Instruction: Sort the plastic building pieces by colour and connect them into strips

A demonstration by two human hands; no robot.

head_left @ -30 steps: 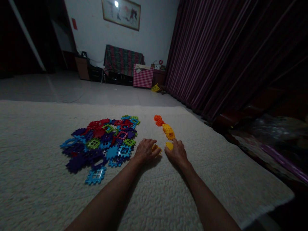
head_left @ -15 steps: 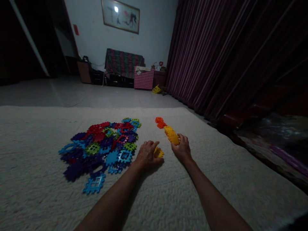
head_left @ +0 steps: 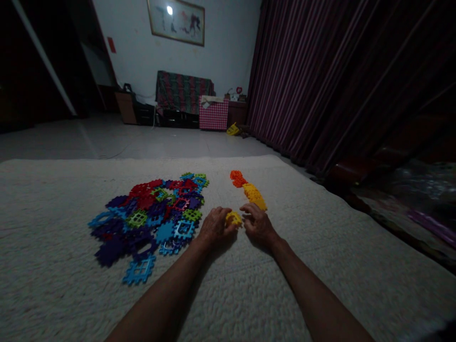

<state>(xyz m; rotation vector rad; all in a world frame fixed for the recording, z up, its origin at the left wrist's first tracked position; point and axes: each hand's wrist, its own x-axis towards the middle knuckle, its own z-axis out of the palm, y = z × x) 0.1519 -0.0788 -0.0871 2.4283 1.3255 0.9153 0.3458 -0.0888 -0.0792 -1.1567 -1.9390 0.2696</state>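
My left hand (head_left: 214, 228) is curled around the left side of some yellow interlocking plastic building pieces (head_left: 234, 218), with its thumb at the near side. My right hand (head_left: 259, 225) is just to their right, fingers bent and apart, with nothing visible in its grasp. Behind it a slanting row of yellow building pieces (head_left: 254, 194) lies on the quilted cover. Orange building pieces (head_left: 237, 178) sit at the far end of that row. To the left of both hands spreads a pile of purple, red, blue and green building pieces (head_left: 156, 209).
A pale quilted cover (head_left: 228, 294) lies under everything. Beyond it are a tiled floor (head_left: 171, 142), a low cabinet with a checked cloth (head_left: 213, 114), and a yellow object (head_left: 233, 129). Dark curtains (head_left: 306, 85) hang at the right, near clear plastic wrapping (head_left: 423, 190).
My right hand has left the yellow row and moved left, close to the yellow pieces at my left hand. My left hand has barely shifted.
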